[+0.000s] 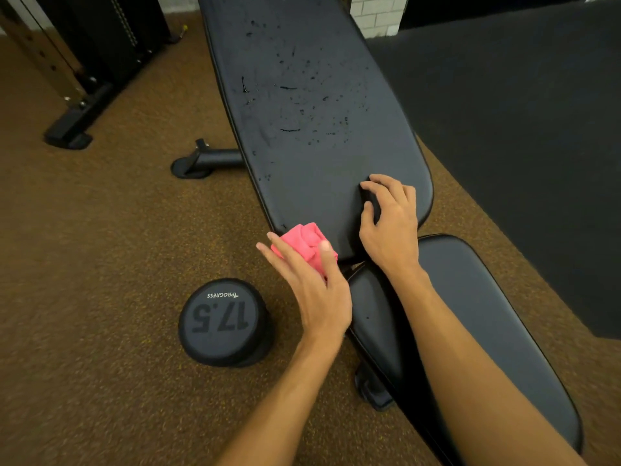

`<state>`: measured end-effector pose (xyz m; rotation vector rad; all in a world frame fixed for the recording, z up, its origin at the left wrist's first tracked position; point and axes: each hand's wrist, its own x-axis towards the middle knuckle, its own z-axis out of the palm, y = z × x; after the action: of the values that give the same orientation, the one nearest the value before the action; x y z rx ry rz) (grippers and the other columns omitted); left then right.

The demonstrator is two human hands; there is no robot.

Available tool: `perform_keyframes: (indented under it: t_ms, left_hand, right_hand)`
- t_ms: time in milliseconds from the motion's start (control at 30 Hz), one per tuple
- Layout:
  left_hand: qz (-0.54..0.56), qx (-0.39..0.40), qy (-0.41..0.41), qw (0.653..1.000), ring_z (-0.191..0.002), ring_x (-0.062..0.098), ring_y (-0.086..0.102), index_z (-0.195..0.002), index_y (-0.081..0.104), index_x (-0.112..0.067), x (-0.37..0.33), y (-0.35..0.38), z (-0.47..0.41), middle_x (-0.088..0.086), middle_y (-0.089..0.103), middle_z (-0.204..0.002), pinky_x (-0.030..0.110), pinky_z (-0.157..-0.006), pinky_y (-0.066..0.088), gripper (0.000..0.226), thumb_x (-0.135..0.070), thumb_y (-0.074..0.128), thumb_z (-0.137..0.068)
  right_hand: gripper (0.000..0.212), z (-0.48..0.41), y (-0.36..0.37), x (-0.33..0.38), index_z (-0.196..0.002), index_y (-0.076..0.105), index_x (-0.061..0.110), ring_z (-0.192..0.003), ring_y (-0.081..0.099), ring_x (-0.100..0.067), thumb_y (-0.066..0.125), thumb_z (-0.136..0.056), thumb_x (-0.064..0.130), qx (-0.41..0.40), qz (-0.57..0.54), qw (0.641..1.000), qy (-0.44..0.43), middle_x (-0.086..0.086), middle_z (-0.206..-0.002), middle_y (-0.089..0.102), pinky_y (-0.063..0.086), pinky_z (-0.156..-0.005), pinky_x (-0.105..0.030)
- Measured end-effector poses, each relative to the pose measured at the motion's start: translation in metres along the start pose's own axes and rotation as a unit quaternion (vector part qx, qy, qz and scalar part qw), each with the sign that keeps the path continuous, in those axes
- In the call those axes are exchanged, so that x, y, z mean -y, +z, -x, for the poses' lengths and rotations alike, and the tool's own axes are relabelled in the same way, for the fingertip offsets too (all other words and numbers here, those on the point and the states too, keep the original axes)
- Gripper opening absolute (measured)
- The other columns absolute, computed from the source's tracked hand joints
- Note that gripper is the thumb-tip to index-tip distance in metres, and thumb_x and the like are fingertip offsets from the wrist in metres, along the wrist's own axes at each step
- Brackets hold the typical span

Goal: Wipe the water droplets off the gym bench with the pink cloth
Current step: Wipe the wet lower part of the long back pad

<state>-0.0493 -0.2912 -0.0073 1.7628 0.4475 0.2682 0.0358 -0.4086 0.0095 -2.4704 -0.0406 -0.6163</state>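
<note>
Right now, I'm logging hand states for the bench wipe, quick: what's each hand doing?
Left hand: holding the pink cloth.
Right hand: curled over a dark object on the bench; grip cannot be told.

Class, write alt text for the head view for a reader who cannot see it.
Left hand holds a pink cloth at the edge of a gym bench dotted with water droplets; right hand grips a dark object on it.

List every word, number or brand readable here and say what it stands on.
"PROGRESS": on the round black end face of the dumbbell on the floor, upside down in this view.
"17.5": large numerals on the same face, also upside down.
No text shows on the black padded bench, pink cloth or small black object under the right hand.
</note>
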Motion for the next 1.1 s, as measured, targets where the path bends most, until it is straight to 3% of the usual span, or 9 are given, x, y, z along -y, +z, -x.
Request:
perform_keyframes:
  t_ms: [233, 333, 400, 500, 533, 633, 767, 900, 1100]
  left_hand:
    - [0.047, -0.096, -0.057, 0.993, -0.157, 0.025, 0.029, -0.169, 0.015, -0.012, -0.002, 0.002, -0.023, 0.012, 0.026, -0.171, 0.033, -0.128, 0.026, 0.075, -0.040, 0.053, -0.110]
    - [0.056, -0.110, -0.073, 0.990, -0.135, 0.030, 0.057, -0.157, 0.039, -0.020, 0.008, -0.006, -0.045, 0.011, 0.056, -0.150, 0.046, -0.113, 0.047, 0.067, -0.058, 0.049, -0.103]
    - [0.053, -0.104, -0.068, 0.991, -0.121, 0.024, 0.064, -0.148, 0.047, -0.021, 0.007, -0.015, -0.060, 0.004, 0.065, -0.133, 0.039, -0.102, 0.052, 0.054, -0.054, 0.051, -0.106]
    - [0.048, -0.085, -0.074, 0.992, -0.097, 0.000, 0.062, -0.142, 0.051, -0.021, 0.002, -0.026, -0.080, -0.012, 0.062, -0.109, 0.003, -0.077, 0.044, 0.040, -0.046, 0.050, -0.110]
    - [0.045, -0.078, -0.076, 0.993, -0.093, -0.004, 0.059, -0.140, 0.051, -0.022, 0.002, -0.028, -0.083, -0.015, 0.059, -0.106, 0.001, -0.074, 0.042, 0.037, -0.045, 0.050, -0.111]
    - [0.023, -0.070, -0.041, 0.996, -0.112, 0.012, 0.065, -0.148, 0.047, -0.020, 0.000, -0.028, -0.069, 0.000, 0.064, -0.128, 0.020, -0.096, 0.049, 0.049, -0.045, 0.058, -0.107]
    - [-0.014, -0.050, -0.003, 0.999, -0.150, 0.027, 0.040, -0.164, 0.026, -0.009, 0.004, -0.023, -0.046, 0.014, 0.037, -0.164, 0.038, -0.124, 0.035, 0.077, -0.044, 0.062, -0.105]
    - [-0.066, -0.051, 0.049, 0.995, -0.148, 0.023, 0.035, -0.165, 0.022, -0.006, -0.014, -0.028, -0.077, 0.015, 0.029, -0.165, 0.004, -0.110, 0.024, 0.077, -0.039, 0.060, -0.107]
    - [-0.056, -0.044, 0.031, 0.997, -0.146, 0.020, 0.039, -0.165, 0.023, -0.008, -0.016, -0.033, -0.081, 0.011, 0.035, -0.164, -0.001, -0.100, 0.023, 0.077, -0.044, 0.059, -0.107]
  right_hand:
    - [0.036, -0.001, 0.001, 0.000, -0.135, 0.070, 0.013, -0.127, 0.048, -0.017, 0.059, -0.101, 0.008, -0.002, 0.013, 1.000, -0.002, 0.004, -0.142, 0.062, 0.039, -0.111, -0.024]
    - [0.035, -0.002, 0.002, -0.001, -0.134, 0.070, 0.014, -0.126, 0.048, -0.016, 0.060, -0.101, 0.008, -0.005, 0.017, 1.000, 0.000, 0.004, -0.142, 0.063, 0.037, -0.111, -0.021]
    - [0.035, -0.002, 0.002, -0.001, -0.134, 0.070, 0.014, -0.125, 0.048, -0.016, 0.059, -0.101, 0.008, -0.008, 0.018, 1.000, -0.001, 0.004, -0.142, 0.063, 0.038, -0.111, -0.022]
    - [0.035, -0.002, 0.003, 0.000, -0.134, 0.070, 0.015, -0.125, 0.048, -0.017, 0.059, -0.101, 0.010, -0.007, 0.017, 1.000, 0.002, 0.006, -0.142, 0.062, 0.040, -0.111, -0.024]
    - [0.035, -0.002, 0.003, 0.001, -0.134, 0.070, 0.015, -0.125, 0.049, -0.017, 0.059, -0.101, 0.010, -0.007, 0.019, 1.000, 0.001, 0.005, -0.142, 0.062, 0.040, -0.111, -0.025]
    - [0.034, -0.002, 0.003, 0.002, -0.134, 0.069, 0.013, -0.125, 0.050, -0.020, 0.059, -0.101, 0.012, -0.009, 0.028, 1.000, -0.007, 0.002, -0.142, 0.062, 0.042, -0.111, -0.028]
    - [0.034, -0.002, 0.004, 0.002, -0.133, 0.068, 0.012, -0.124, 0.050, -0.021, 0.059, -0.100, 0.012, -0.013, 0.032, 0.999, -0.010, 0.002, -0.142, 0.062, 0.045, -0.111, -0.034]
    - [0.034, -0.002, 0.004, 0.003, -0.134, 0.068, 0.013, -0.124, 0.049, -0.020, 0.059, -0.101, 0.012, -0.009, 0.031, 0.999, -0.003, 0.003, -0.143, 0.061, 0.046, -0.110, -0.036]
    - [0.034, 0.000, 0.004, 0.003, -0.134, 0.068, 0.013, -0.124, 0.050, -0.020, 0.060, -0.102, 0.013, -0.009, 0.032, 0.999, 0.000, 0.003, -0.143, 0.061, 0.046, -0.111, -0.037]
